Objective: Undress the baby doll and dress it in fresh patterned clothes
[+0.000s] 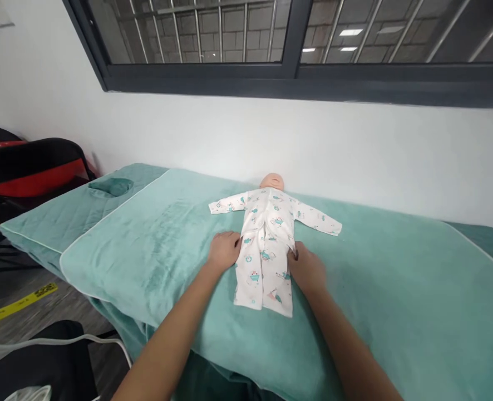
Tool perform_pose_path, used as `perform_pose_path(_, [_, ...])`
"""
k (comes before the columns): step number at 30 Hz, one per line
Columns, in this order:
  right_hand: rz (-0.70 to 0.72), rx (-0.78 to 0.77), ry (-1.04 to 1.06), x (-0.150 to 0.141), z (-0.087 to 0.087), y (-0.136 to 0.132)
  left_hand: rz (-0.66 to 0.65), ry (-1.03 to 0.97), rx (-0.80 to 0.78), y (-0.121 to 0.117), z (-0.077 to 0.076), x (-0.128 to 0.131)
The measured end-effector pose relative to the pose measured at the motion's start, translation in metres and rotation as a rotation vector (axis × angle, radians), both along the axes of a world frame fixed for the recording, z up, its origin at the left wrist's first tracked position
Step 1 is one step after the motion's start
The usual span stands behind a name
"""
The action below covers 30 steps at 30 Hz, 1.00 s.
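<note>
A baby doll (272, 181) lies on its back, its head against the wall side of the bed. It wears a white long-sleeved baby top (267, 209) with a small teal and red print, the sleeves spread out to both sides. Matching baby trousers (255, 278) lie flat below, legs side by side. My left hand (225, 250) is closed at the left edge of the trousers near the hip. On the other side, my right hand (307, 270) pinches the cloth by the hem of the top. The fingertips of both hands are partly hidden.
A green plush cover (146, 250) lies over the massage bed, which has a face hole (111, 187) at its left end. Black and red chairs (33, 167) stand at left. A black stool (42, 362) and white cable (54, 341) are lower left. A barred window (196, 72) is above.
</note>
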State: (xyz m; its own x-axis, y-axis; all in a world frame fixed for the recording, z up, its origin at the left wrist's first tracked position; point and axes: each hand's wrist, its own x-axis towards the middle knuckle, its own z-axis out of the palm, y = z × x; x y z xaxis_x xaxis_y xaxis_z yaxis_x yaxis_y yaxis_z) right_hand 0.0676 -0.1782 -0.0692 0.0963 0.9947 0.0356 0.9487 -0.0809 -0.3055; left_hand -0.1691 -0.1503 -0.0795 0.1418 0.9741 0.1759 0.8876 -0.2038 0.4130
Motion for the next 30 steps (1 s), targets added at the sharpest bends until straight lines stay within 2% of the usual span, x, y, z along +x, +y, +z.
perform_pose_path(3, [0.08,0.002,0.043,0.006,-0.006,-0.012,0.033,-0.055,-0.006,0.008,-0.001,-0.016])
perform_pose_path(5, [0.169,0.028,0.141,0.018,-0.013,-0.016,0.121,-0.083,0.006,0.018,-0.001,-0.029])
perform_pose_path(7, [0.18,0.11,0.241,0.036,-0.02,-0.014,0.222,-0.095,0.023,0.031,-0.002,-0.041])
perform_pose_path(9, [0.083,0.225,0.308,0.058,-0.026,-0.005,0.282,-0.081,0.029,0.044,-0.003,-0.05])
perform_pose_path(12, [-0.145,0.326,0.346,0.09,-0.027,0.02,0.332,-0.011,0.021,0.06,-0.004,-0.055])
perform_pose_path(15, [-0.379,0.341,0.342,0.111,-0.022,0.049,0.396,0.066,0.011,0.073,-0.004,-0.056])
perform_pose_path(17, [-0.463,0.305,0.34,0.119,-0.019,0.065,0.409,0.104,-0.001,0.079,-0.003,-0.057])
perform_pose_path(19, [-0.475,0.268,0.334,0.121,-0.017,0.078,0.406,0.13,-0.013,0.085,-0.003,-0.058])
perform_pose_path(23, [-0.402,0.234,0.282,0.12,-0.019,0.095,0.393,0.164,-0.004,0.094,-0.003,-0.06])
perform_pose_path(30, [-0.396,0.292,0.303,0.126,-0.026,0.113,0.34,0.195,0.03,0.107,-0.004,-0.064])
